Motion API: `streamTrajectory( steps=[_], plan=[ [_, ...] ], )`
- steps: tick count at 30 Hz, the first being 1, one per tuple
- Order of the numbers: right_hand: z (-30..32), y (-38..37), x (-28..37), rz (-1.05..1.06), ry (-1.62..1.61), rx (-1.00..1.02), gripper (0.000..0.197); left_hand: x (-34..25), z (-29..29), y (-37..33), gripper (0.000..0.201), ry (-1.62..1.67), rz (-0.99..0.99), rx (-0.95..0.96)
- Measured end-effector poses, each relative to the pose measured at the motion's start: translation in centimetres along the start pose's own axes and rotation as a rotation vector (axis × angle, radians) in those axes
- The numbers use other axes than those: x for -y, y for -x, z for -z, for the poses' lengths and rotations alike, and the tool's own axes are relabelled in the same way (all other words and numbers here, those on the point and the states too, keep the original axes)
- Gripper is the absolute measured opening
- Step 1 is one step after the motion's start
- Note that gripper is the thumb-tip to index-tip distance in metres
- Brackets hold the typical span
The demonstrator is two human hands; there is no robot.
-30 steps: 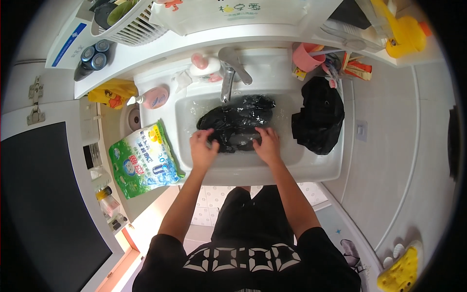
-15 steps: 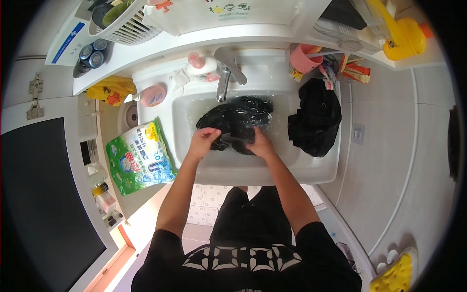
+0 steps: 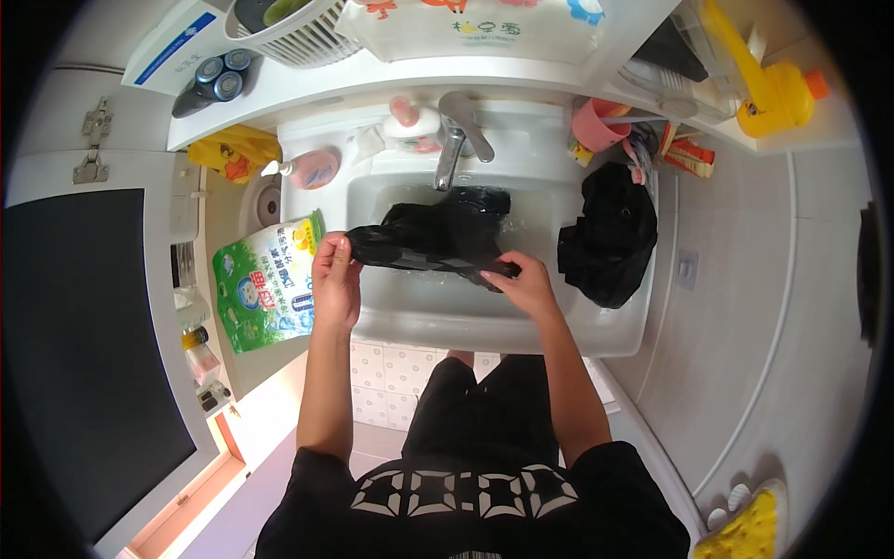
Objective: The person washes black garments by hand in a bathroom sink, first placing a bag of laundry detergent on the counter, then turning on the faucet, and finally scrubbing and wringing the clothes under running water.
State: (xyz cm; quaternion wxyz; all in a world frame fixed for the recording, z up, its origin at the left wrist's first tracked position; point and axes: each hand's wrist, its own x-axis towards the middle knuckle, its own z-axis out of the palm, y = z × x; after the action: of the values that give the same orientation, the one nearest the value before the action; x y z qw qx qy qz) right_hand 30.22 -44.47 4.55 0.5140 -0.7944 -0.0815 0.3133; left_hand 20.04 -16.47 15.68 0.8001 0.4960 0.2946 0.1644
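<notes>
A wet black garment is stretched sideways over the white washbasin. Its near edge is raised, while its far part trails in the water under the metal faucet. My left hand pinches the garment's left end, close to a green and white detergent bag. With fingers closed, my right hand grips the right end. What kind of garment it is cannot be made out. A second black garment lies bunched on the basin's right ledge.
Behind the basin's left side are a pink pump bottle and a white bottle with a pink top. A pink cup stands at the back right. Above runs a white shelf carrying an electric shaver and a basket.
My hands have moved apart, the left one outward to the left, the right one slightly right. The garment's near edge has come up out of the water and is spread wider.
</notes>
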Motion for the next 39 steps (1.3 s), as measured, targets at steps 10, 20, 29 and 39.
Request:
streamTrajectory(
  steps=[10,20,29,39],
  plan=[
    [0.8,4.1,9.3,0.271,-0.048,0.026,0.021,1.4,3.4,-3.0,0.019,-0.113,0.054,-0.232],
    [-3.7,0.7,10.9,0.129,-0.308,0.021,0.025,8.8,-0.3,6.1,0.056,-0.387,0.234,0.116],
    [-5.2,-2.4,7.6,0.077,-0.672,0.182,0.035,10.7,-2.3,2.9,0.029,-0.09,0.288,-0.062],
    [-5.2,2.6,6.8,0.448,-0.013,0.208,0.114,3.9,-1.9,2.3,0.031,0.3,0.328,0.057]
  ],
)
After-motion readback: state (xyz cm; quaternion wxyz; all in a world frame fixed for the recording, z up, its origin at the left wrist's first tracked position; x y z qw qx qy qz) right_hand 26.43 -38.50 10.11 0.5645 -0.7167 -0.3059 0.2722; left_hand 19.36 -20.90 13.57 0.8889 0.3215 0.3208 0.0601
